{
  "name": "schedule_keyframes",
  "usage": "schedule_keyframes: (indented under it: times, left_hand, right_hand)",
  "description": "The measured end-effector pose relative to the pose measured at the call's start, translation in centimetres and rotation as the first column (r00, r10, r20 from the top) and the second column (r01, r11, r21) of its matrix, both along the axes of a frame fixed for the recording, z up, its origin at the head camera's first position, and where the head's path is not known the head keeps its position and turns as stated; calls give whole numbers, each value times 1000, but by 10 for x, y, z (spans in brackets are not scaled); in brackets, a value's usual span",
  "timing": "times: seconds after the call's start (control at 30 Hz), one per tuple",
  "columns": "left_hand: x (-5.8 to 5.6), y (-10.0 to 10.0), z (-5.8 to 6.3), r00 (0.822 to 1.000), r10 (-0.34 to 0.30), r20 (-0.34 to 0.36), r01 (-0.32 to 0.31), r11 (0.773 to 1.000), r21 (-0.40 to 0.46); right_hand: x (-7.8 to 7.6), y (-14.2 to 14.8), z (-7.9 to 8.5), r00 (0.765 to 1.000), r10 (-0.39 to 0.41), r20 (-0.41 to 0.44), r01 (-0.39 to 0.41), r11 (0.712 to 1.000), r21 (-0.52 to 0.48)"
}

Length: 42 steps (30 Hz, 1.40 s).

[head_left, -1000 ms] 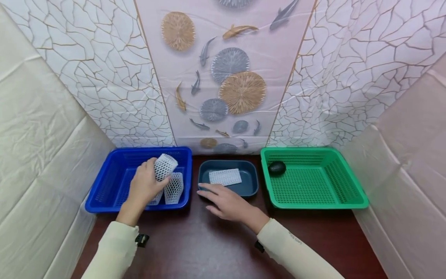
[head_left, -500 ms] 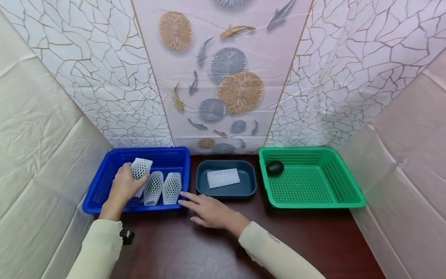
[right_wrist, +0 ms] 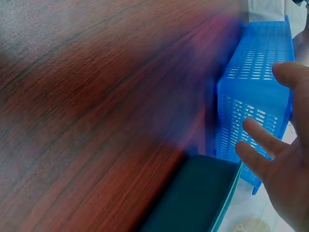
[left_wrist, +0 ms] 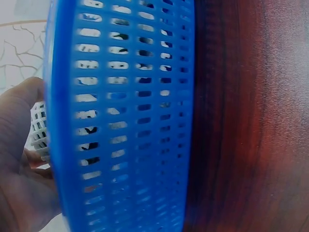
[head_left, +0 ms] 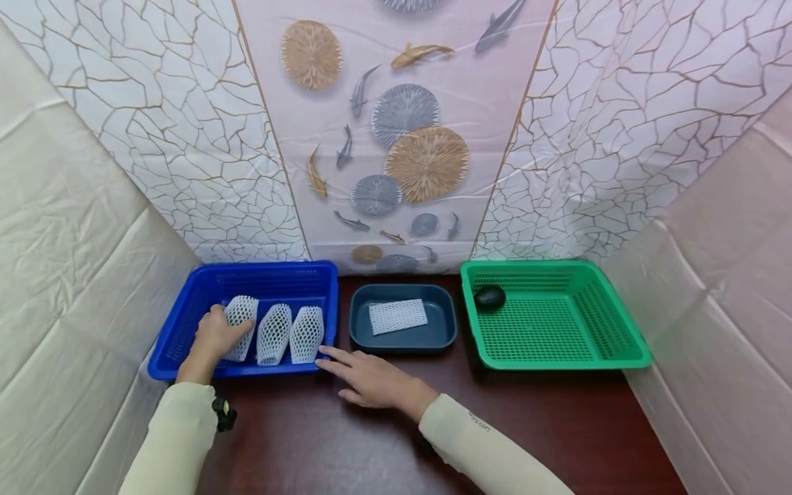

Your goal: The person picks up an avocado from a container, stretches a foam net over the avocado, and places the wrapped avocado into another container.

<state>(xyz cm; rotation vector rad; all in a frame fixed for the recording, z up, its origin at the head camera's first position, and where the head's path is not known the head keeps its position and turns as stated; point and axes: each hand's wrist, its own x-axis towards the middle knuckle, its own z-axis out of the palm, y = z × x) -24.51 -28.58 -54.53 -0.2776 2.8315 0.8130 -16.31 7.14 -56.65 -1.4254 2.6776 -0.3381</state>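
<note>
White foam netting, shaped into a tube with diamond holes, fuller at the middle and cut off at both ends: that is what I see in the left hand, thumb on one side and fingers curled round the other. The held tube sits in a blue perforated plastic basket, by its near edge. Two matching white net tubes sit in line with it, toward the basket's near right corner.

At that corner I have the right hand, fingers stretched out and grasping nothing; I can't tell whether the fingertips touch the rim.

Beside the basket, by the table's far edge, a dark blue-green rounded rectangular tray holds a flattened white net piece. A green perforated plastic basket fills the far right corner, with a black, shiny oval object by its left wall.

Small dark lettering marks the right cream garment sleeve, too small for me to read.
</note>
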Motion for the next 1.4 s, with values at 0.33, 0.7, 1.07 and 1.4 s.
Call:
schedule_keyframes:
  times: [0.33,0.7,1.07,1.4]
  left_hand:
    - [-2,2,-12,997,-9,83,10,1000,-6]
    - [-6,-3,-19,979,-51,197,52,999,0]
    - [-6,-2,-19,972,-51,231,47,999,23]
    - [-5,-2,-18,982,-3,189,5,1000,-11]
  right_hand:
    - [1,5,-1,988,4,152,1,1000,-30]
    - [0,4,-2,978,18,208,-11,999,-35]
    - [-2,3,-6,979,26,204,-18,999,-39]
    - [-2,4,-10,983,25,183,-16,998,-54]
